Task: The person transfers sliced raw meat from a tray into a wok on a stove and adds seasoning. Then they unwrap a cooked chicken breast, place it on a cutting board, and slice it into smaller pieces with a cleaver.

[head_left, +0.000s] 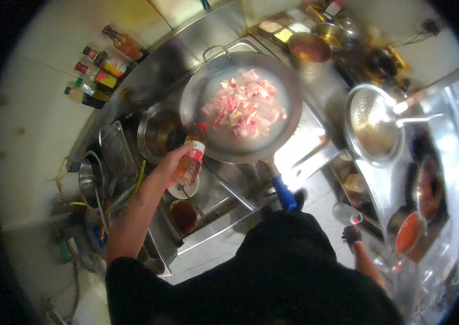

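Left hand (172, 165): fingers wrapped around a sauce bottle (191, 158), its long axis tilted, red cap up toward the wok (240, 105) of raw meat pieces (243, 105) just beyond (nearer hand by far). Right hand (351, 235) hangs low; finger state cannot be told.

The steel tabletop (213, 38) carries a wide wok (240, 142) of pink meat pieces. A perforated strainer (371, 125) sits right of it. Sauce bottles (99, 76) stand at the far left.
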### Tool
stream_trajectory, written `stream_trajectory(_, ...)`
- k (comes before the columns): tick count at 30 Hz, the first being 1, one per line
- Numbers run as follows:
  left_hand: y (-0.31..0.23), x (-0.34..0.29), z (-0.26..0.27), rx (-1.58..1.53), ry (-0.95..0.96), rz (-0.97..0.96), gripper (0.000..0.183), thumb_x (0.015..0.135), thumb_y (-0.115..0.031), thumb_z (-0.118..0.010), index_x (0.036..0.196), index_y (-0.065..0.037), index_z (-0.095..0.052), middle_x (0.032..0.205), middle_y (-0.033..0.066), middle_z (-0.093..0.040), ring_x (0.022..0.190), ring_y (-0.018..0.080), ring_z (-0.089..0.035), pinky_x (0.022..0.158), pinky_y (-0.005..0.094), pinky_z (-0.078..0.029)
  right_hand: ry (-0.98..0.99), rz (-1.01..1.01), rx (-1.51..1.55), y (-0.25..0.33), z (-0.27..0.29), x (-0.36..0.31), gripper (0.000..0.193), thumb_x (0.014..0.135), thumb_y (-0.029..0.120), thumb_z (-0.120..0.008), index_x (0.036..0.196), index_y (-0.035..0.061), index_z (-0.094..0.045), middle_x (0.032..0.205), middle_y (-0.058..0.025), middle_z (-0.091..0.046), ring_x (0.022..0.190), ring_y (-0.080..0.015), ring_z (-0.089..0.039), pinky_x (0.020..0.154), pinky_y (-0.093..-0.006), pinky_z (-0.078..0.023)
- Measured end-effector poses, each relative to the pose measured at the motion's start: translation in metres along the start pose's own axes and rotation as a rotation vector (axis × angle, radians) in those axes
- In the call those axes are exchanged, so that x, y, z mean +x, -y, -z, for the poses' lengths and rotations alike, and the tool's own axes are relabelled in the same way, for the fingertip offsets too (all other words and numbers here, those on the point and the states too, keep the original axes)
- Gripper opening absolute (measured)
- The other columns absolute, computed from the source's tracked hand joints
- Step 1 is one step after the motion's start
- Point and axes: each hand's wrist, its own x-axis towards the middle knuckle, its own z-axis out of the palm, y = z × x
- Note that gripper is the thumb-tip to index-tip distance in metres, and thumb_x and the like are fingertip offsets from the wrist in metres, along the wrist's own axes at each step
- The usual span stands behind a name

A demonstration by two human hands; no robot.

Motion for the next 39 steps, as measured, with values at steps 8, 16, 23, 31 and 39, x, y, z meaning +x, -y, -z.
stream_trajectory(8, -0.037, 0.042, -0.062, 0.046, 0.006, -0.049, 0.044, 0.103, -0.047, -0.067, 0.116, -0.005, -0.065, 0.089, 0.0113, -0.074, 0.074, 0.0242, -0.074, 0.063, 0.0381, -0.062, -0.167, -0.066, 0.173, -0.024, 0.023, 0.045, 0.015, 0.103, 0.031, -0.054, 0.095, 0.0213, -0.061, 0.077, -0.0020, -0.060, 0.064, -0.0182, -0.063, 0.055, -0.0372, -0.049)
stream_trajectory(16, -0.043, 0.056, -0.117, 0.206, 0.154, 0.059, 0.043, 0.104, -0.043, -0.066, 0.122, -0.004, -0.066, 0.095, 0.0086, -0.075, 0.077, 0.0223, -0.074, 0.067, 0.0380, -0.062, -0.049, -0.094, 0.264, -0.050, 0.049, 0.025, 0.021, 0.102, 0.036, -0.058, 0.107, 0.0162, -0.064, 0.089, -0.0065, -0.069, 0.076, -0.0233, -0.070, 0.061, -0.0411, -0.053)
stream_trajectory(23, -0.020, 0.048, -0.124, 0.318, 0.105, 0.199, 0.036, 0.103, -0.035, -0.070, 0.127, -0.007, -0.068, 0.107, 0.0053, -0.075, 0.094, 0.0175, -0.073, 0.079, 0.0362, -0.061, -0.048, -0.087, -0.035, -0.056, 0.046, 0.038, 0.022, 0.108, 0.036, -0.046, 0.102, 0.0206, -0.062, 0.083, -0.0048, -0.065, 0.070, -0.0184, -0.067, 0.055, -0.0388, -0.049)
stream_trajectory(31, -0.019, -0.005, -0.044, 0.567, 0.048, 0.250, 0.037, 0.102, -0.040, -0.070, 0.113, -0.005, -0.074, 0.096, 0.0054, -0.076, 0.075, 0.0151, -0.072, 0.066, 0.0307, -0.057, -0.104, -0.118, 0.305, -0.039, 0.045, 0.042, 0.014, 0.105, 0.030, -0.051, 0.104, 0.0191, -0.061, 0.085, -0.0047, -0.066, 0.071, -0.0212, -0.067, 0.059, -0.0410, -0.051)
stream_trajectory(39, -0.053, -0.008, 0.005, 0.539, -0.190, 0.035, 0.040, 0.102, -0.043, -0.069, 0.113, -0.004, -0.073, 0.095, 0.0086, -0.076, 0.076, 0.0202, -0.073, 0.066, 0.0370, -0.059, -0.050, -0.076, 0.209, -0.041, 0.044, 0.056, 0.023, 0.105, 0.043, -0.051, 0.097, 0.0223, -0.056, 0.084, -0.0013, -0.060, 0.072, -0.0220, -0.063, 0.058, -0.0406, -0.046)
